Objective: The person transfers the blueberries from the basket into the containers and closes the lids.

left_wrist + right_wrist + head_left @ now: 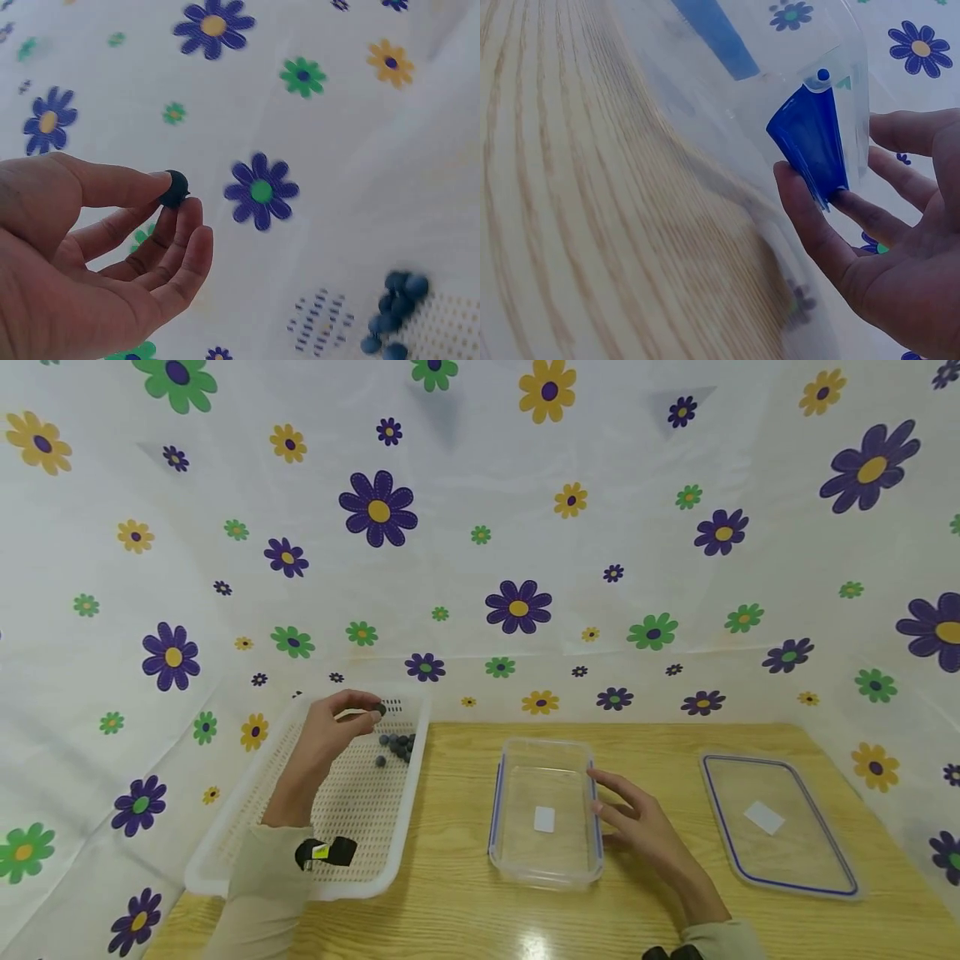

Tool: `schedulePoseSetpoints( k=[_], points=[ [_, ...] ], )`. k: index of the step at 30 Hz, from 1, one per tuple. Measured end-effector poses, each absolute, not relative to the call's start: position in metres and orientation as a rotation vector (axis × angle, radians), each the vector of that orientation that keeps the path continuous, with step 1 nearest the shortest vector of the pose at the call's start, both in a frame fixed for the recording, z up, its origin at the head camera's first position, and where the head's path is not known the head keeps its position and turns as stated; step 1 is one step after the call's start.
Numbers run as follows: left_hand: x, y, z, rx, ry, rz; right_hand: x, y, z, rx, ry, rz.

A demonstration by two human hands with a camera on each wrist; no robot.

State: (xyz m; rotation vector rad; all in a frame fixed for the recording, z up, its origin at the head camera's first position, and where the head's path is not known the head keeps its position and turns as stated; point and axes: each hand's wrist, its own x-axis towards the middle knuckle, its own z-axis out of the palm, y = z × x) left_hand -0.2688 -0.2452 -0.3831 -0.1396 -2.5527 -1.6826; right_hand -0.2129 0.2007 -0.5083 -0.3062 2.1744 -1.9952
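My left hand (333, 727) is above the far part of a white basket (405, 827), pinching one blueberry (174, 189) between thumb and fingertips. Below it, several more blueberries (399, 745) lie in the basket near its far right side. A clear plastic container (525, 852) with no lid on it stands on the table to the right. My right hand (648, 831) is at the container's right side, its loosely bent fingers touching the wall. In the right wrist view, the thumb and a fingertip meet the edges of a blue latch (814, 142).
A clear lid (795, 852) with a blue seal lies flat on the wooden table (442, 910) at the right. Flower-printed white sheeting (465, 560) rises behind the table and along both sides. A white label (544, 819) shows on the container's bottom.
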Motion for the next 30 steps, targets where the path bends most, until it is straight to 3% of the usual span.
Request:
schedulePoseSetpoints(
  k=[16,30],
  points=[
    [-0.206,-0.193,-0.372,-0.365,-2.147,-1.949,-0.221,0.196,-0.514,-0.289,2.227,-1.973],
    [-0.209,-0.140,-0.392,-0.515,-1.953,-2.150,-0.220,0.193,-0.515,-0.237,2.254,-1.946]
  ],
)
